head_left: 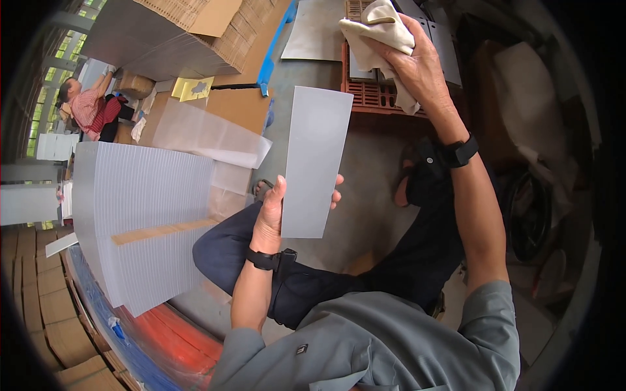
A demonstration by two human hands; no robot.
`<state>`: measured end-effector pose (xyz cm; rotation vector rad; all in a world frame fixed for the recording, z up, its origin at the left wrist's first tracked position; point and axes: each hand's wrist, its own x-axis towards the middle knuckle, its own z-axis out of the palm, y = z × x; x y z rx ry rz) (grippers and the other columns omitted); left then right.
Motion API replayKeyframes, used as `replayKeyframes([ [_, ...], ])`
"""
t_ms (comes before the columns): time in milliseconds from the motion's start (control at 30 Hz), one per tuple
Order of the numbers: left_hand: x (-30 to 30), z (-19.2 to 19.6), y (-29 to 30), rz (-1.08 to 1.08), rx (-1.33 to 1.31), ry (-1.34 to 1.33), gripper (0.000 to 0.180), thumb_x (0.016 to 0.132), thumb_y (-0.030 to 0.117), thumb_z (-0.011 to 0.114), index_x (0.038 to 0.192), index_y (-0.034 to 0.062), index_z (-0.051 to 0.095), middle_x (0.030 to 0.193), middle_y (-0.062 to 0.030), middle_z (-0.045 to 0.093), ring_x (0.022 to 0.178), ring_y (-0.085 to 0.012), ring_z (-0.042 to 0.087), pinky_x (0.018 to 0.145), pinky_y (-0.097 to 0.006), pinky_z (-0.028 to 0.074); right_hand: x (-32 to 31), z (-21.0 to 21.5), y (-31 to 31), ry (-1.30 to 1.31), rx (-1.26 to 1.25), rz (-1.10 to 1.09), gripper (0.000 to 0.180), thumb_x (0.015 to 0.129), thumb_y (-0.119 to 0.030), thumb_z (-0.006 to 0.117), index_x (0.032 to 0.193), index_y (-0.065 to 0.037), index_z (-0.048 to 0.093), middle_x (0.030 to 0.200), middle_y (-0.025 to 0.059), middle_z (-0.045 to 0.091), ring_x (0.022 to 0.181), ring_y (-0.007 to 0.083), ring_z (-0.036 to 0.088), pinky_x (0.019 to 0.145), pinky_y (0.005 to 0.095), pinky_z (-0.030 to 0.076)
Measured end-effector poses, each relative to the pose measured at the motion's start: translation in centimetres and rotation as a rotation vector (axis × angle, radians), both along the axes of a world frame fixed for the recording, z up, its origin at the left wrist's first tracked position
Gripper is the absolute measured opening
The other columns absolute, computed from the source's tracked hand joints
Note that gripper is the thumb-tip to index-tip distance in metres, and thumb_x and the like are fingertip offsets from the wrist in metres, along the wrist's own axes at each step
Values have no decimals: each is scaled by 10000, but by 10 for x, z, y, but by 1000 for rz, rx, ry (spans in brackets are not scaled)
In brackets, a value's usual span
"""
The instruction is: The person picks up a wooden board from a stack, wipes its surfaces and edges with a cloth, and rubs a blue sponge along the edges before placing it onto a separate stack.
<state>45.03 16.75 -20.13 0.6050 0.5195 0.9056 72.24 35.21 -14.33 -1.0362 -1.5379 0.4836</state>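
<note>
My left hand (270, 212) grips the lower part of a flat grey rectangular panel (317, 156), thumb at its left edge and fingertips showing past its right edge. The panel stands lengthwise in front of me, over the gap between my knees. Up at the far right, my right hand (417, 65) is closed on a crumpled cream cloth (381, 32). The cloth hangs over a reddish-brown plastic crate (372, 94) that has flat grey pieces in it. Part of the cloth is hidden behind my fingers.
To my left stands a long stack of thin grey panels (156, 182) with a cardboard strip across it. Translucent sheets (208, 133) lie beyond, beside a yellow box (192, 88). Cardboard stacks (225, 26) rise at the far left. Another person (94, 107) works in the background.
</note>
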Motion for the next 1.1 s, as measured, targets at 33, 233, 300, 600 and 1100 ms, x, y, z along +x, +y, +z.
replayKeyframes([
  [33, 2, 0, 1, 5, 1, 4, 1013, 878, 725, 610, 1481, -63, 405, 1391, -265, 538, 1125, -336, 656, 966, -434, 555, -1, 4, -2, 4, 1, 5, 422, 892, -228, 768, 1254, -55, 636, 1156, 110, 666, 992, 207, 682, 823, 351, 584],
  [233, 6, -1, 3, 39, -2, 55, 1011, 912, 775, 483, 1499, -42, 377, 1358, -287, 548, 1061, -339, 671, 894, -440, 590, -14, 16, -17, -103, 147, 48, 531, 919, -229, 704, 1399, -93, 523, 1251, 127, 607, 1108, 285, 644, 923, 405, 562],
  [300, 7, -1, 7, -2, 3, -39, 931, 975, 717, 428, 1502, -49, 381, 1416, -262, 525, 1134, -331, 646, 950, -434, 555, -17, 21, -18, -148, 280, 43, 496, 867, -184, 746, 1327, -93, 585, 1201, 118, 622, 1063, 268, 663, 887, 377, 576],
  [600, 7, -6, 18, 68, -40, -2, 778, 1019, 649, 379, 1465, 15, 443, 1314, -224, 613, 1087, -319, 677, 904, -417, 589, -72, -2, -77, -584, 246, 567, 407, 752, -75, 778, 1139, -113, 655, 1020, 58, 585, 863, 268, 705, 707, 375, 608],
  [1100, 19, -29, 11, -9, -144, -87, 831, 1026, 681, 314, 1501, 6, 409, 1433, -228, 522, 1189, -319, 626, 989, -422, 541, -11, 13, -47, -586, -111, 568, 360, 771, -120, 769, 1121, -61, 708, 996, 102, 699, 938, 325, 702, 850, 403, 571],
])
